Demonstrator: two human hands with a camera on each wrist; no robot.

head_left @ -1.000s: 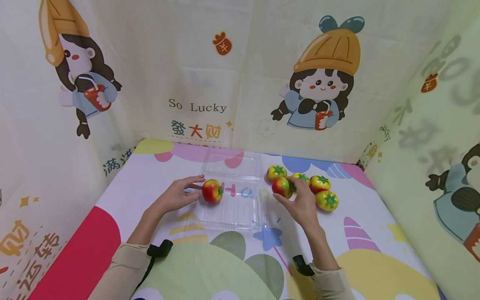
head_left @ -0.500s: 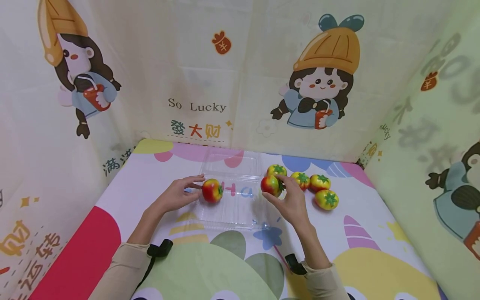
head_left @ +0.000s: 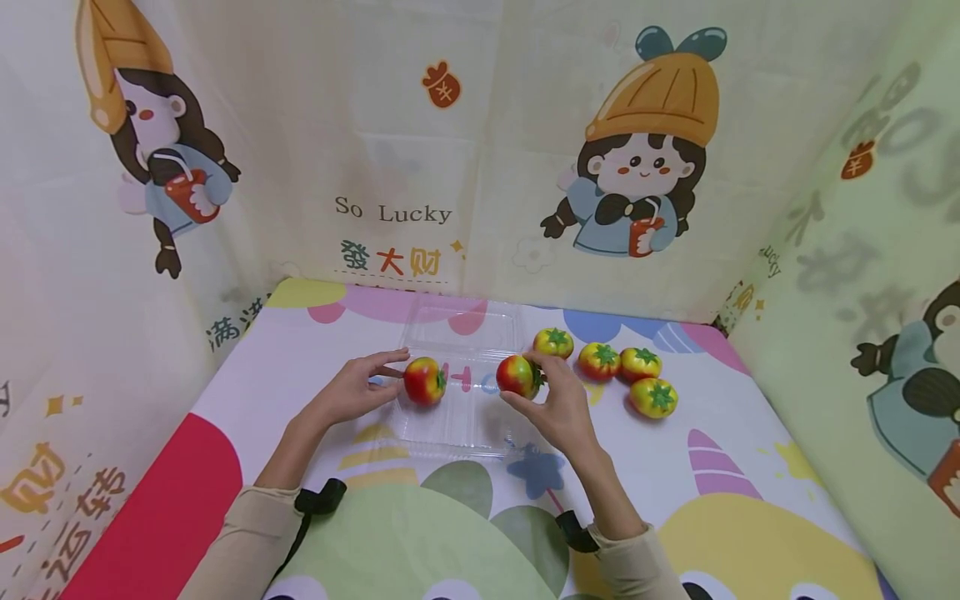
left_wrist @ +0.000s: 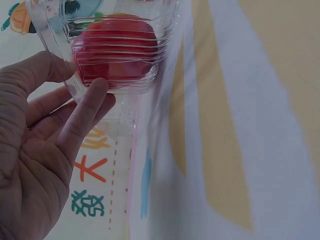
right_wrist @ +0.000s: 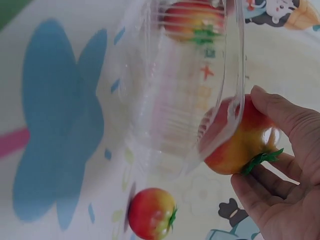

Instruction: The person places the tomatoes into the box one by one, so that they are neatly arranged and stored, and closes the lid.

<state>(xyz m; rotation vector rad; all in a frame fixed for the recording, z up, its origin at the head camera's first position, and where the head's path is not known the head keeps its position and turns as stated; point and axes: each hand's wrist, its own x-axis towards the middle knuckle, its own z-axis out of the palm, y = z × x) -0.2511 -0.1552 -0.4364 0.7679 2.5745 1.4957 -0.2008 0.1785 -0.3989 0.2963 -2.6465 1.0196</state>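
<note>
A clear plastic box lies on the table, its lid folded back. One red-and-yellow tomato with a green calyx sits inside at the left. At the box's left side, my left hand pinches the rim, thumb on the outer wall. My right hand grips a second shiny tomato between thumb and fingers. This tomato is over the right part of the box, partly behind the box's clear rim in the right wrist view. Whether it touches the box I cannot tell.
Several more tomatoes stand on the patterned tablecloth to the right; one of them is close to the box's back right. Printed cloth walls enclose the table at the back and both sides.
My right hand has carried its tomato leftward from beside the other tomatoes to over the box. The left hand and the tomato in the box have stayed put.
</note>
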